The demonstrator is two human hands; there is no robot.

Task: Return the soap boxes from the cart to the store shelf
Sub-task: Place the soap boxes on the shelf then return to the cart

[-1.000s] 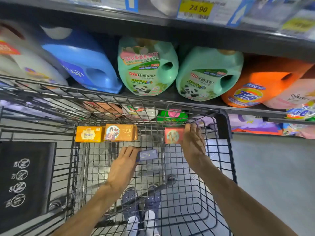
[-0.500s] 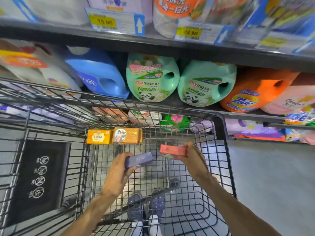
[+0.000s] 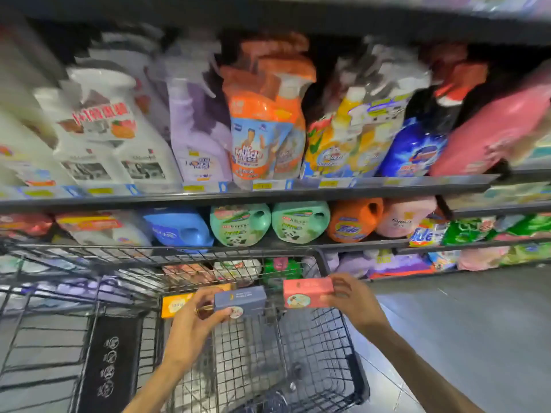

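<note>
Cart (image 3: 343, 338) holding yellow soap box (image 3: 176, 305), hands gripping two

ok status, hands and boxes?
Left hand holding blue box. Right hand holding red box. Both above cart. Orange box remains inside.

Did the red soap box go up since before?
Yes. The red soap box in the right hand rose from inside the basket to the cart rim.
</note>
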